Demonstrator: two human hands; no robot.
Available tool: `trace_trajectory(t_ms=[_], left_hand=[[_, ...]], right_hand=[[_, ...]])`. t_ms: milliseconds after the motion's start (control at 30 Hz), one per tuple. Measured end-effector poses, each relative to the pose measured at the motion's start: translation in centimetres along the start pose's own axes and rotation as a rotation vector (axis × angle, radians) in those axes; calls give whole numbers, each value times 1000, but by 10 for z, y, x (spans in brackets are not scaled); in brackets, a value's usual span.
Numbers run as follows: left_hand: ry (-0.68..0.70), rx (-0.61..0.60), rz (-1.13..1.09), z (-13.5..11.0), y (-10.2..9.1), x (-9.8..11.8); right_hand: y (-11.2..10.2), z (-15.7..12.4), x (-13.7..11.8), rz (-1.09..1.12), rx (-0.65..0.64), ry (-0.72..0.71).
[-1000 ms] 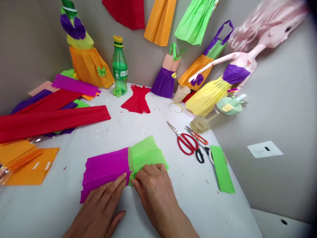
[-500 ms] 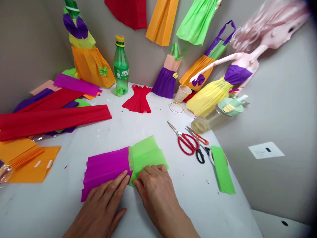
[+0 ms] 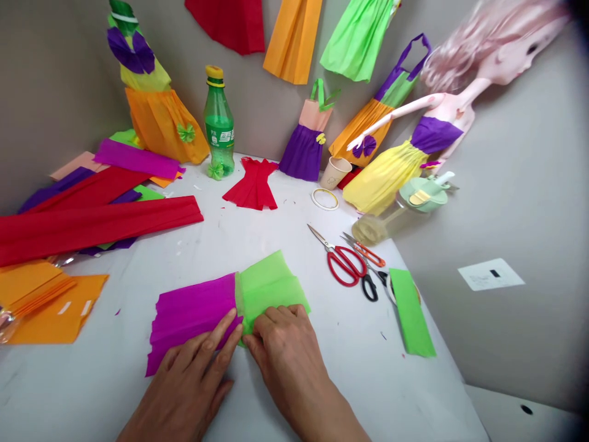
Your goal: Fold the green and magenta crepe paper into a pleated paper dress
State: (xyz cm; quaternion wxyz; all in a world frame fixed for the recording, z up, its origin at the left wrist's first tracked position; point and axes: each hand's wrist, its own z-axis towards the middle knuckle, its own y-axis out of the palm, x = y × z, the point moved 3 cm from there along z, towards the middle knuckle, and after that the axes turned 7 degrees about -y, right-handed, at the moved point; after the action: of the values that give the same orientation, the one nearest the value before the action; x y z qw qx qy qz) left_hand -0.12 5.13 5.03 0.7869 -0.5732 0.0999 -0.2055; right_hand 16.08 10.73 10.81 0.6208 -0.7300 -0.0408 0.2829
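A magenta piece of crepe paper (image 3: 193, 310) lies on the table in front of me, its right edge meeting a light green piece of crepe paper (image 3: 269, 282) along a narrow overlapping strip. My left hand (image 3: 193, 374) rests on the magenta piece near that seam, fingers stretched out and a little apart. Over the lower part of the green piece, my right hand (image 3: 288, 347) is curled with thumb and fingers closed at the paper's near edge. The right fingertips are partly hidden under the hand.
Red-handled scissors (image 3: 343, 261), a black-handled pair (image 3: 369, 287) and a folded green strip (image 3: 411, 313) lie to the right. Crepe sheets (image 3: 101, 224) are piled left. Behind stand a green bottle (image 3: 219, 132), a paper cup (image 3: 335, 174), a red paper dress (image 3: 252, 184) and a doll (image 3: 432, 132).
The whole view has shifted slightly, so most things sit a little further left. The left index and middle fingers have spread a little apart. Both hands stay at the seam.
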Motion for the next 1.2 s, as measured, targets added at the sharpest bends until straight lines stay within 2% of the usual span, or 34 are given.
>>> trace_trajectory(t_ms=[300,600,933,1200], left_hand=[[-20,-26,27,-1,3,0],[-44,-69,33,-7,8,-3],[-20,-107,13,-5,5,-2],[-10,-126,18,-10,5,-4]], right_hand=[[0,-2,0,9,-37,23],[1,-3,0,10,-7,-3],[-18,-60,40,192,66,110],[-15,-78,50,238,99,146]])
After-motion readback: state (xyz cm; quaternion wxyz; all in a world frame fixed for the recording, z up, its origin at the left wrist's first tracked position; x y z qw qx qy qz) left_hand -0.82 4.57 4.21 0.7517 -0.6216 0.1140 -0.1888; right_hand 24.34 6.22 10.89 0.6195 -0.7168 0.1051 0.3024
